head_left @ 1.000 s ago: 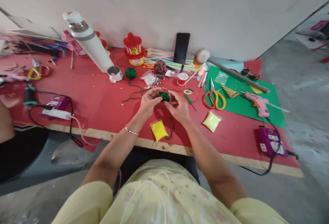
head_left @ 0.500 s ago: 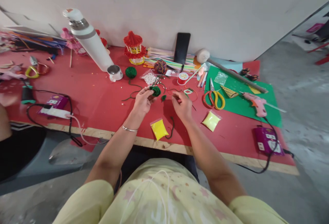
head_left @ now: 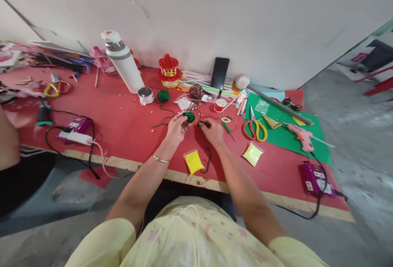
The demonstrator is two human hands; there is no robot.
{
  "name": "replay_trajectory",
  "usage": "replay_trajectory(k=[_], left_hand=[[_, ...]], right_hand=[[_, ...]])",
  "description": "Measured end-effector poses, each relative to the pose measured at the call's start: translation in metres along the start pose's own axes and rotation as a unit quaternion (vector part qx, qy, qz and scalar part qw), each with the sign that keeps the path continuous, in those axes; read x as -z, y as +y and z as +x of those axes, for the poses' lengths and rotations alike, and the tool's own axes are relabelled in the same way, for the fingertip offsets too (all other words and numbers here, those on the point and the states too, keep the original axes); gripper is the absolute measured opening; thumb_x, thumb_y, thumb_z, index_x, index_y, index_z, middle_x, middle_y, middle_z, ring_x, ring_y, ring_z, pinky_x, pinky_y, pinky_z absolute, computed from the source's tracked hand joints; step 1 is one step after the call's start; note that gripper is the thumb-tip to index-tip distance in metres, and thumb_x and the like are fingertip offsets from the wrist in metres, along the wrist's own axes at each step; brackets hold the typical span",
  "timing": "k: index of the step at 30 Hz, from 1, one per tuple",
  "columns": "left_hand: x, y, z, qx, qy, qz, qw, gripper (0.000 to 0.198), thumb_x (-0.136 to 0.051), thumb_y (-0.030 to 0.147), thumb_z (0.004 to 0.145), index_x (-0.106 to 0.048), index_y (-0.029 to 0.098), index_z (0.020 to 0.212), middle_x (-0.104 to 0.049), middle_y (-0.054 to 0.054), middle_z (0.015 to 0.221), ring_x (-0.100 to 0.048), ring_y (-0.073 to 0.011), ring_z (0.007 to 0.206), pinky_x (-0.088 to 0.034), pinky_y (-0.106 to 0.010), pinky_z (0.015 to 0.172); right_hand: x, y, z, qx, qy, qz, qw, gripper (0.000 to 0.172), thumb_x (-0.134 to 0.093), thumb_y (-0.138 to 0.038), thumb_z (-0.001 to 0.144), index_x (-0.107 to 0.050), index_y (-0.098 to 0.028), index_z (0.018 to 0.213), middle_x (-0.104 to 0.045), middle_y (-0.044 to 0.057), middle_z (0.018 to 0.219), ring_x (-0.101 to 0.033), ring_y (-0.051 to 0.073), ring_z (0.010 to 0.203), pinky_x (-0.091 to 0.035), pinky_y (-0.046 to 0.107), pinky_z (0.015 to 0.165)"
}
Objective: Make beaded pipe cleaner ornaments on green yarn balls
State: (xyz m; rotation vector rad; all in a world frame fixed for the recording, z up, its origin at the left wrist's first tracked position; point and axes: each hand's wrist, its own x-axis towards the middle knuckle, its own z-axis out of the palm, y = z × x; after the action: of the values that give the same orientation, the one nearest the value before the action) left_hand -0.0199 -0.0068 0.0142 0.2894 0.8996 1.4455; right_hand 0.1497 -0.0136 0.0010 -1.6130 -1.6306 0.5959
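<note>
I'm watching from afar: left hand point(head_left: 178, 130) gripping one green yarn piece point(head_left: 190, 116) over the red table point(head_left: 129, 126); right hand point(head_left: 212, 131) pinching one small dark piece point(head_left: 199, 123) near it; two yellow packets point(head_left: 193, 161) lying apart, one pair of scissors point(head_left: 257, 131) resting rightward

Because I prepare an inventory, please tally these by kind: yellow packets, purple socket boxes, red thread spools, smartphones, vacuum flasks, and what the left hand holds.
Yellow packets: 2
Purple socket boxes: 2
Red thread spool: 1
Smartphone: 1
Vacuum flask: 1
Green yarn piece in left hand: 1
Total: 8
</note>
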Motion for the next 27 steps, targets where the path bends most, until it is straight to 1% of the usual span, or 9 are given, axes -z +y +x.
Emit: replay_trajectory(k=[2, 4, 7, 10, 15, 18, 21, 24, 27], left_hand=[[0.000, -0.002, -0.001, -0.006, -0.010, -0.004, 1.000, 0.037, -0.083, 0.012, 0.061, -0.062, 0.019, 0.090, -0.074, 0.002, 0.080, -0.073, -0.0144, 0.071, -0.061, -0.028, 0.070], [-0.001, -0.005, -0.003, -0.008, -0.028, -0.001, 1.000, 0.035, -0.083, 0.012, 0.061, -0.063, 0.018, 0.090, -0.075, 0.001, 0.082, -0.073, -0.0151, 0.075, -0.063, -0.032, 0.076], [-0.003, -0.010, -0.007, -0.002, -0.049, 0.007, 0.999, 0.033, -0.083, 0.015, 0.062, -0.065, 0.018, 0.090, -0.075, 0.000, 0.085, -0.073, -0.0155, 0.080, -0.062, -0.036, 0.085], [-0.006, -0.012, -0.011, 0.004, -0.051, 0.017, 0.999, 0.035, -0.084, 0.016, 0.061, -0.066, 0.018, 0.091, -0.074, 0.000, 0.085, -0.072, -0.0147, 0.079, -0.061, -0.035, 0.083], [-0.009, -0.015, -0.015, 0.013, -0.049, 0.029, 0.998, 0.038, -0.086, 0.017, 0.060, -0.066, 0.018, 0.093, -0.072, 0.001, 0.083, -0.070, -0.0132, 0.074, -0.059, -0.030, 0.075], [-0.010, -0.016, -0.016, 0.014, -0.048, 0.027, 0.998, 0.038, -0.087, 0.016, 0.060, -0.066, 0.018, 0.093, -0.072, 0.001, 0.084, -0.070, -0.0137, 0.075, -0.059, -0.031, 0.076], [-0.010, -0.016, -0.016, 0.016, -0.048, 0.024, 0.998, 0.037, -0.087, 0.016, 0.061, -0.067, 0.018, 0.093, -0.073, 0.001, 0.085, -0.070, -0.0142, 0.075, -0.060, -0.033, 0.077], [-0.011, -0.015, -0.016, 0.011, -0.041, 0.023, 0.999, 0.037, -0.087, 0.015, 0.061, -0.066, 0.017, 0.092, -0.072, 0.001, 0.084, -0.070, -0.0139, 0.074, -0.061, -0.033, 0.077], [-0.011, -0.015, -0.016, 0.004, -0.037, 0.019, 0.999, 0.037, -0.087, 0.014, 0.061, -0.066, 0.017, 0.092, -0.072, 0.001, 0.085, -0.071, -0.0140, 0.075, -0.061, -0.032, 0.076]], right_hand=[[-0.003, 0.001, 0.000, -0.044, 0.019, 0.128, 0.991, 0.032, -0.067, -0.051, 0.087, -0.076, -0.021, 0.095, -0.077, 0.004, 0.085, -0.071, 0.021, 0.076, -0.055, 0.033, 0.072], [-0.005, 0.001, -0.001, -0.083, 0.039, 0.203, 0.975, 0.039, -0.069, -0.056, 0.083, -0.075, -0.019, 0.093, -0.076, 0.004, 0.079, -0.069, 0.021, 0.068, -0.055, 0.032, 0.064], [-0.009, -0.001, -0.003, -0.077, 0.087, 0.202, 0.972, 0.040, -0.071, -0.056, 0.081, -0.076, -0.018, 0.090, -0.075, 0.005, 0.078, -0.068, 0.021, 0.069, -0.056, 0.032, 0.066], [-0.012, -0.003, -0.004, -0.044, 0.115, 0.168, 0.978, 0.036, -0.070, -0.053, 0.083, -0.076, -0.018, 0.091, -0.077, 0.006, 0.084, -0.070, 0.021, 0.076, -0.056, 0.033, 0.074], [-0.015, -0.003, -0.004, -0.037, 0.108, 0.185, 0.976, 0.035, -0.068, -0.051, 0.084, -0.076, -0.018, 0.093, -0.078, 0.006, 0.087, -0.069, 0.020, 0.077, -0.057, 0.034, 0.077], [-0.017, -0.005, -0.004, -0.063, 0.096, 0.227, 0.967, 0.036, -0.069, -0.051, 0.081, -0.075, -0.018, 0.093, -0.076, 0.005, 0.084, -0.067, 0.018, 0.072, -0.057, 0.032, 0.070], [-0.018, -0.008, -0.005, -0.091, 0.082, 0.285, 0.951, 0.038, -0.070, -0.051, 0.079, -0.074, -0.018, 0.098, -0.075, 0.003, 0.083, -0.065, 0.017, 0.067, -0.057, 0.030, 0.063], [-0.016, -0.011, -0.007, -0.099, 0.079, 0.318, 0.940, 0.041, -0.070, -0.052, 0.080, -0.073, -0.019, 0.104, -0.076, 0.004, 0.090, -0.067, 0.017, 0.071, -0.059, 0.030, 0.064], [-0.014, -0.013, -0.010, -0.088, 0.088, 0.330, 0.936, 0.041, -0.071, -0.054, 0.080, -0.074, -0.019, 0.102, -0.076, 0.004, 0.090, -0.068, 0.017, 0.072, -0.060, 0.030, 0.065]])
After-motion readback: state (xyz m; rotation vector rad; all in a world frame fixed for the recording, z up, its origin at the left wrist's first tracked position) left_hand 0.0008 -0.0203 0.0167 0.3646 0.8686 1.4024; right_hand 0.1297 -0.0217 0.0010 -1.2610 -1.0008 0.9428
